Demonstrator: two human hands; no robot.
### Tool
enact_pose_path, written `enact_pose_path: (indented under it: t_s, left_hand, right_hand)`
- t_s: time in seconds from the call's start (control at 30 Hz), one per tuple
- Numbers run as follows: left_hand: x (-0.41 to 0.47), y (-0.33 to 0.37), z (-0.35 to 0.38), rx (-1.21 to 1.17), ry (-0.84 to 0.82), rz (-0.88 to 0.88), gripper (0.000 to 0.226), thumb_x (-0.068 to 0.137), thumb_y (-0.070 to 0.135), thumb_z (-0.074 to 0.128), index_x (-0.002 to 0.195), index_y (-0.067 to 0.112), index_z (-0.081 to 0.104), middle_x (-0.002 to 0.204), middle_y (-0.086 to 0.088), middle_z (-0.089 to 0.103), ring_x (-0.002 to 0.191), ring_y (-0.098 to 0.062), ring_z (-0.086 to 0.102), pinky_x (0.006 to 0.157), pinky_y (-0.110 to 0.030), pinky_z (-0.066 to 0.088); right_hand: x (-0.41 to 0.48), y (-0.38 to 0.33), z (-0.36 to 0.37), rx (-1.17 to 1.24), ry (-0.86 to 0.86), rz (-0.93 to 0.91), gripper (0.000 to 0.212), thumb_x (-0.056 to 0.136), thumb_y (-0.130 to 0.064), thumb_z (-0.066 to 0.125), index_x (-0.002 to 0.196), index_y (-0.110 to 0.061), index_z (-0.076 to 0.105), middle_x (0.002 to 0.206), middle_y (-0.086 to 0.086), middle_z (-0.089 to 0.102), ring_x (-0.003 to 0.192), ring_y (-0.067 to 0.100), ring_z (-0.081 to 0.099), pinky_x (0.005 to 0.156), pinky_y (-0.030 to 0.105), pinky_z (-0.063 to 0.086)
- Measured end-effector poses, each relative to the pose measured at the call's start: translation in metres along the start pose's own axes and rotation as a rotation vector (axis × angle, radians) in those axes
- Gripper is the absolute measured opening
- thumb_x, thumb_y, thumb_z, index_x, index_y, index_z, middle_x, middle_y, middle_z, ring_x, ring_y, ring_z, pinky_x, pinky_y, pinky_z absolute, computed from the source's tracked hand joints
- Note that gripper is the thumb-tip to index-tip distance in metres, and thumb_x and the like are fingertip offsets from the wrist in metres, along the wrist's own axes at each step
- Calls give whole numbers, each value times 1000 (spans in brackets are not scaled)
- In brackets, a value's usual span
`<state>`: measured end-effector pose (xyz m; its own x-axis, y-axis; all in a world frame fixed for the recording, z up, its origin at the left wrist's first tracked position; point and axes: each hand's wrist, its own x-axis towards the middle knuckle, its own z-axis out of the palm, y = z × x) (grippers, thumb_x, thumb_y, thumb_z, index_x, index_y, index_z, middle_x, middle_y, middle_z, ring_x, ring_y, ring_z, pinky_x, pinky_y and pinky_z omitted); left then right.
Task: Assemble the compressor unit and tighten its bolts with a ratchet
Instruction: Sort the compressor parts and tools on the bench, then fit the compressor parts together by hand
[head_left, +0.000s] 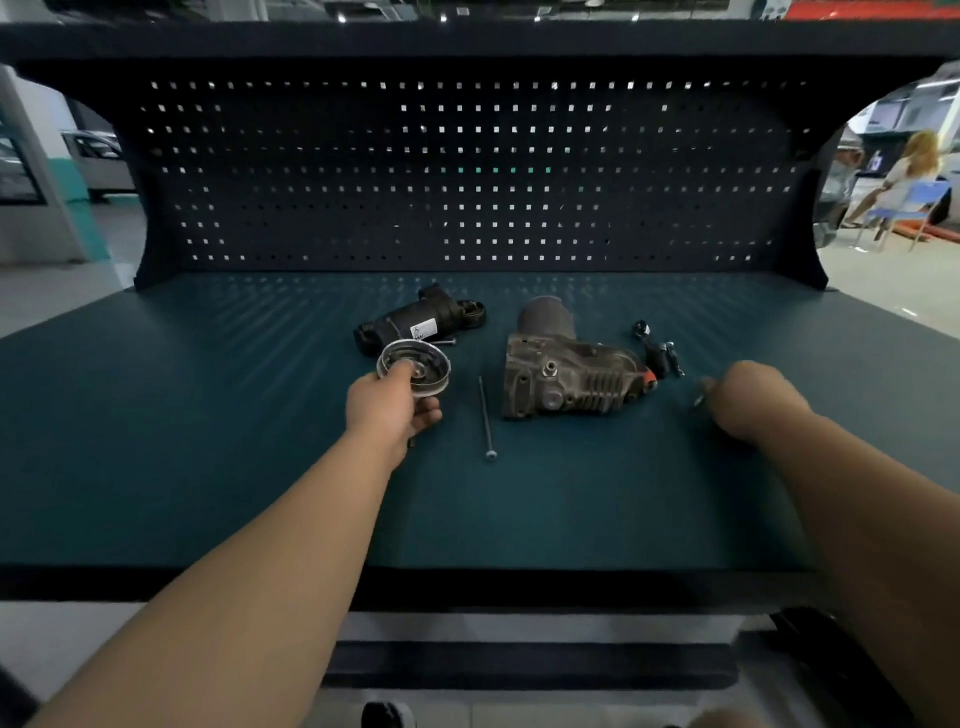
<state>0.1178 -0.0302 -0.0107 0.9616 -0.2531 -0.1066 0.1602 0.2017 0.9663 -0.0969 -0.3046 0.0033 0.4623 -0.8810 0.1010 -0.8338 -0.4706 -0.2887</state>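
My left hand (390, 404) grips a round silver end cap (422, 367), thumb on its face, tilted above the bench. Behind it lies a black cylindrical motor part (415, 322) with a white label. The grimy metal compressor body (563, 371) rests mid-bench, a cylinder rising at its back. A long bolt (486, 418) lies between the cap and the body, head toward me. My right hand (753, 400) is curled to the right of the body, pinching a small metal piece (698, 400) that pokes out at the fingers. A black ratchet (652, 348) lies behind the body's right end.
The dark teal bench top (260, 441) is backed by a perforated tool panel (467, 171). A small socket or bit (674, 358) sits beside the ratchet. A person sits on a blue chair (904, 202) far off at the right.
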Motion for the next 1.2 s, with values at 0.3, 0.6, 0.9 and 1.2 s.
enact_pose_path:
  t_s: [0.3, 0.6, 0.9, 1.2]
  left_hand:
    - [74, 31, 13, 241, -57, 127, 16, 91, 30, 57, 88, 17, 65, 51, 5, 63, 42, -10, 56, 40, -23, 46]
    - [85, 12, 6, 448, -90, 224, 21, 92, 34, 55, 80, 26, 69, 64, 5, 70, 42, -7, 56, 41, -23, 46]
    - [90, 6, 3, 553, -127, 323, 18, 91, 40, 55, 84, 32, 69, 73, 23, 69, 59, 5, 63, 60, -24, 45]
    - [86, 5, 7, 516, -68, 362, 15, 95, 39, 50, 88, 36, 63, 85, 11, 70, 75, -14, 66, 64, -28, 47]
  right_hand:
    - [69, 1, 13, -54, 143, 86, 29, 87, -40, 50, 78, -14, 57, 74, 8, 53, 65, 27, 50, 57, 31, 38]
    - [75, 18, 16, 139, 255, 76, 60, 55, -83, 42, 70, -24, 44, 75, 9, 63, 77, 36, 62, 73, 49, 55]
    - [22, -168, 2, 117, -245, -243, 83, 90, -69, 31, 143, -5, 35, 141, 18, 47, 124, 35, 48, 98, 42, 37]
    - [19, -194, 22, 112, -101, -235, 63, 85, -59, 38, 127, -13, 45, 111, 9, 59, 92, 31, 53, 74, 38, 37]
